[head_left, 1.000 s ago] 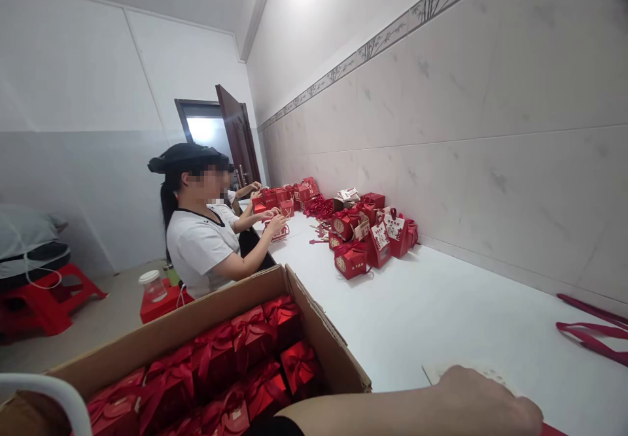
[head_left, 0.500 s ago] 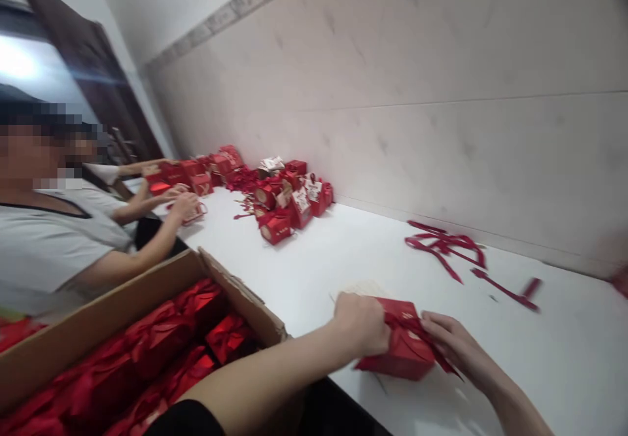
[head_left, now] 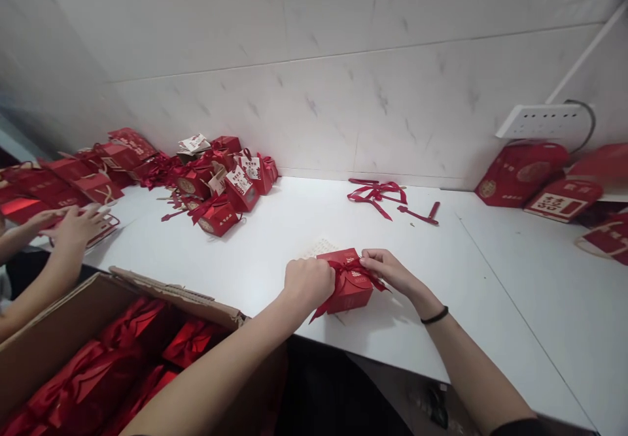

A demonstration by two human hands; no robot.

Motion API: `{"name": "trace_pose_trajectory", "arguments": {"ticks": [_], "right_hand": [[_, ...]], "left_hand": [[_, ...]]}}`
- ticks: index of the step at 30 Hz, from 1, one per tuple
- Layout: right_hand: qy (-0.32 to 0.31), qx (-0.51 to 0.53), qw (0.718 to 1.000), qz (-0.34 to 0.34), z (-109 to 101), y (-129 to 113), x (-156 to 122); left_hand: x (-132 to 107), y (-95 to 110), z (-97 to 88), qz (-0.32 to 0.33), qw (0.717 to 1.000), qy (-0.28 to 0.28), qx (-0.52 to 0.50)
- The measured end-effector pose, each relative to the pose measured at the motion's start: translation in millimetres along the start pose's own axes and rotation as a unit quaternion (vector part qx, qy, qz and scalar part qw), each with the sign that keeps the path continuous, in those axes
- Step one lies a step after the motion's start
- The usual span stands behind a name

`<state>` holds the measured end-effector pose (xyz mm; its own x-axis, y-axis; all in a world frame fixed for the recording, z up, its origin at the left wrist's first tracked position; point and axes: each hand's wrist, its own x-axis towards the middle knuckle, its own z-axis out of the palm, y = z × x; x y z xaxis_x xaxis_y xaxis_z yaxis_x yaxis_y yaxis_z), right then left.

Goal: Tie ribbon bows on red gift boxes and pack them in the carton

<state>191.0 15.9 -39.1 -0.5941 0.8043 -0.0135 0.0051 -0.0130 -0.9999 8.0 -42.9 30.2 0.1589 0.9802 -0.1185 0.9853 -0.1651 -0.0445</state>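
Note:
On the white table in front of me sits a small red gift box (head_left: 349, 300) with gold lettering. A dark red ribbon (head_left: 349, 267) is tied across its top in a bow, with a tail hanging over the near left edge. My left hand (head_left: 310, 280) is closed in a fist at the box's left side, gripping the ribbon there. At the right side, my right hand (head_left: 387, 267) pinches the ribbon between thumb and fingers. A pale patterned sheet (head_left: 318, 248) lies partly hidden behind the box.
An open cardboard carton (head_left: 181, 290) of ribboned red boxes stands at my left. More red boxes (head_left: 216, 217) are heaped toward the wall. Loose ribbons (head_left: 377, 194) lie ahead. Red bags (head_left: 523, 171) lean under a power strip (head_left: 544, 121). A co-worker's hands (head_left: 73, 230) work far left.
The view has swung right, bringing the power strip and red bags into sight. Both my hands stay at the ribbon on the box.

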Motion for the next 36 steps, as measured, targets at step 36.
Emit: {"name": "trace_pose_trajectory", "arguments": {"ticks": [36], "right_hand": [[-0.046,0.028,0.998,-0.015,-1.9,1.2,-0.2]], "left_hand": [[1.9,3.7,2.4,-0.036,0.999,0.023,-0.008]]}}
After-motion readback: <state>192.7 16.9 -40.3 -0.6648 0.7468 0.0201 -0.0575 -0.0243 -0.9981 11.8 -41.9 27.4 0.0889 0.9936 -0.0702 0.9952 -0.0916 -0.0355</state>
